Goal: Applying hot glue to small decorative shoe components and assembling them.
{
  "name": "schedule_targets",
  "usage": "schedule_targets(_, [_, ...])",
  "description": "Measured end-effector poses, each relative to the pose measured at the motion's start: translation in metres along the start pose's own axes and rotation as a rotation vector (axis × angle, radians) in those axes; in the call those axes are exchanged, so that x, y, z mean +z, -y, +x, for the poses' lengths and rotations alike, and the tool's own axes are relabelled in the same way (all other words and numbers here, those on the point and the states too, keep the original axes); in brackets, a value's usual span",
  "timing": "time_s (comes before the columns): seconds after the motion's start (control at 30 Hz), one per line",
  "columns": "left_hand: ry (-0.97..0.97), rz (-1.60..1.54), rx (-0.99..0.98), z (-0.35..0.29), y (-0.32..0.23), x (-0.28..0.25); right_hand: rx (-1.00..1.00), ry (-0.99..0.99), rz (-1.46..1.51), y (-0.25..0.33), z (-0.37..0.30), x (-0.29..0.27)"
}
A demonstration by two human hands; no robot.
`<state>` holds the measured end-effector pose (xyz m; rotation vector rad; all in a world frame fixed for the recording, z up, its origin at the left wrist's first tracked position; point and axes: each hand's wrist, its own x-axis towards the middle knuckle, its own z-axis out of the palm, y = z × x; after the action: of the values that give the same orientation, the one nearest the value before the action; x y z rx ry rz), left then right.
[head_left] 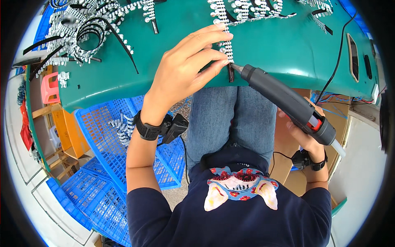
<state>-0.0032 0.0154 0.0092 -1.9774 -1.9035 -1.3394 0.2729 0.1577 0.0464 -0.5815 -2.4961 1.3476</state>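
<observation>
My right hand (302, 127) is wrapped round a black hot glue gun (279, 90), a pale glue stick jutting from its back end. The gun's nozzle meets the near end of a strip of rhinestone trim (222, 18) on the green table, where a short black band end (231, 73) sticks out. My left hand (195, 55) presses the trim from its left side, the fingertips closed on its edge. The strip runs away from me toward the table's far side. Both wrists wear black straps with small devices.
A tangled heap of rhinestone trims and black bands (78, 33) covers the far left of the green table (173, 94). More trims (255, 10) lie at the far middle. A black cable (339, 53) crosses the right side. Blue plastic crates (103, 140) stand below left, near a pink stool (50, 87).
</observation>
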Motion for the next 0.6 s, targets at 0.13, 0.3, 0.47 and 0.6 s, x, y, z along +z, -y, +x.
schedule_targets(0.13, [0.0,-0.004,0.011,-0.001,0.002,0.0,0.042,0.013,0.07,0.005,0.003,-0.002])
schedule_targets(0.3, [-0.019,-0.022,0.011,-0.003,0.004,0.002,0.053,-0.009,-0.03,0.009,0.003,-0.004])
schedule_targets(0.47, [0.009,-0.059,0.011,-0.003,0.002,-0.001,0.086,-0.02,0.048,0.015,0.006,-0.004])
schedule_targets(0.6, [0.006,-0.054,0.02,-0.003,0.002,-0.001,0.022,-0.022,-0.09,0.013,0.004,-0.006])
